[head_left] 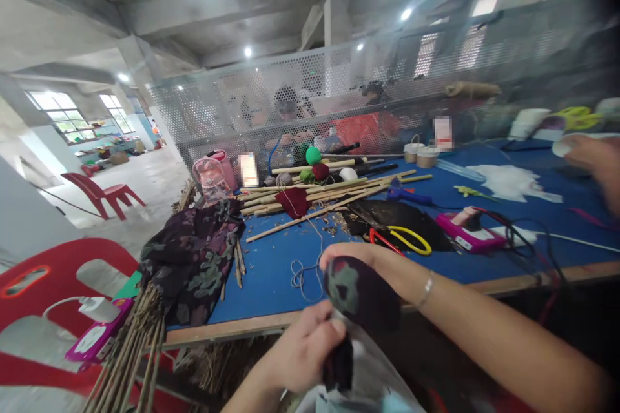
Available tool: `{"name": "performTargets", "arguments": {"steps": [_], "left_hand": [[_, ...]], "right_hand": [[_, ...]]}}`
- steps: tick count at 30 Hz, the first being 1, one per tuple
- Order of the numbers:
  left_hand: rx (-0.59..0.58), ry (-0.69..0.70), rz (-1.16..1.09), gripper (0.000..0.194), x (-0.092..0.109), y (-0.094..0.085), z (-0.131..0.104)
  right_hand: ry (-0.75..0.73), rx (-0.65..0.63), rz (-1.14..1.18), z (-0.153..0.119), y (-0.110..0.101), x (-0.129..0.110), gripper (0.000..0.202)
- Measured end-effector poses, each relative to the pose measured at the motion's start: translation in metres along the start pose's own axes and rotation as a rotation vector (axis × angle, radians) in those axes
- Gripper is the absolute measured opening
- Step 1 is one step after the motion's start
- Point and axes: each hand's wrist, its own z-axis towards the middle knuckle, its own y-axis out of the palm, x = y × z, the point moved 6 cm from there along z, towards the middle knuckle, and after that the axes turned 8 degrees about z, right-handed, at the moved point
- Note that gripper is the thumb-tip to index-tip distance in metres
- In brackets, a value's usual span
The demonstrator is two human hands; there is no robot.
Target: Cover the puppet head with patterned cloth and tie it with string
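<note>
A dark camouflage cloth piece point(365, 300) with a rounded upper end is held between my hands, above my lap at the table's front edge. My left hand point(312, 342) is closed on the lower part of this cloth, thumb on top. My right hand point(356, 251) curls behind its upper end, its fingers mostly hidden by the cloth. A thin grey yarn point(303, 271) trails over the table close to my hands. Beyond my right hand lie scissors with yellow and red handles point(411, 240).
Camouflage fabric point(194, 258) and bundled sticks point(128, 342) occupy the left side. Sticks point(310, 197), yarn balls point(320, 171) and a glue gun point(409, 197) lie farther back. A magenta power strip point(469, 235) sits right. Another person's hand point(588, 158) reaches in. Red chairs point(92, 258) stand left.
</note>
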Motion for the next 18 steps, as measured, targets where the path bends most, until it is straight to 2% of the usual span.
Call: {"name": "performTargets", "arguments": {"steps": [2,4,5,6,8,9,11,14,16,18], "left_hand": [[-0.099,0.018,0.075,0.035,0.006,0.013,0.005],[-0.086,0.006,0.129,0.034,0.004,0.014,0.012],[-0.043,0.001,0.146,0.033,0.001,0.011,0.015],[0.012,-0.004,0.159,0.031,-0.002,0.005,0.017],[0.146,-0.008,0.192,0.030,-0.008,-0.011,0.019],[0.215,-0.009,0.218,0.030,-0.011,-0.020,0.019],[0.341,-0.015,0.263,0.030,-0.014,-0.039,0.017],[0.531,-0.048,0.214,0.029,-0.015,-0.065,0.012],[0.611,-0.101,0.099,0.030,-0.019,-0.075,0.009],[0.611,-0.140,-0.050,0.034,-0.023,-0.075,0.010]], "right_hand": [[0.075,-0.172,-0.266,-0.003,0.008,-0.024,0.039],[0.068,-0.242,-0.688,-0.012,0.020,-0.053,0.038],[0.019,-0.185,-0.895,-0.017,0.025,-0.069,0.036],[-0.058,-0.051,-1.062,-0.024,0.029,-0.086,0.032],[-0.225,0.276,-1.241,-0.045,0.039,-0.115,0.023],[-0.288,0.410,-1.275,-0.057,0.045,-0.121,0.019],[-0.339,0.592,-1.255,-0.075,0.051,-0.117,0.012],[-0.340,0.752,-1.112,-0.087,0.045,-0.087,0.016],[-0.390,0.818,-0.960,-0.086,0.034,-0.065,0.032],[-0.438,0.856,-0.687,-0.081,0.020,-0.047,0.047]]}}
